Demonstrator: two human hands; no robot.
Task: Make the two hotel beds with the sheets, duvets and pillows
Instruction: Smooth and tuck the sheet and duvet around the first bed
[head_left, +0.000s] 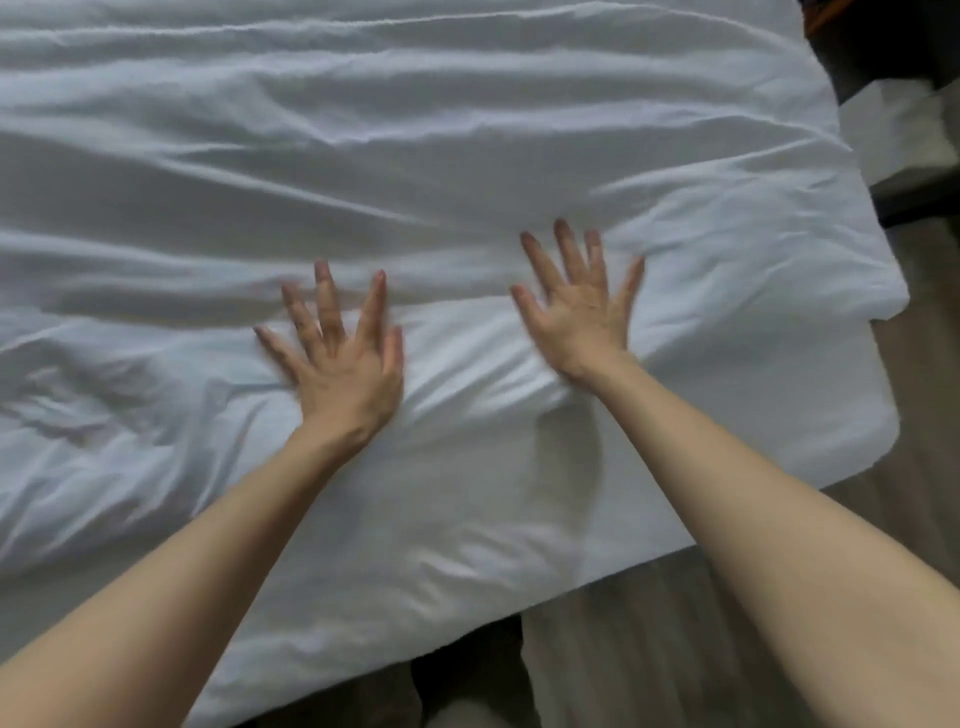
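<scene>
You're at the smoothing step: your left hand (343, 364) and right hand (576, 306) press flat on the white duvet (363, 156), fingers (324, 296) spread wide, near the corner of the bed (841, 415). Next, I'd judge, you need firm outward sweeps away from that corner to flatten the long creases.

Two bare arms show in the head view. The left forearm (208, 561) and the right forearm (753, 493) are uncovered along the whole stretch in view, from the picture's edge to the wrist. Both are smooth and slim, narrowing toward the wrists. The left hand (345, 371) and the right hand (582, 317) are bare too, with long, slender fingers (569, 254). The fingertips are blurred, so the nails cannot be made out. Low in the middle a dark shape (467, 670) may be the person's clothing or footwear, but it is too dim to tell.
</scene>
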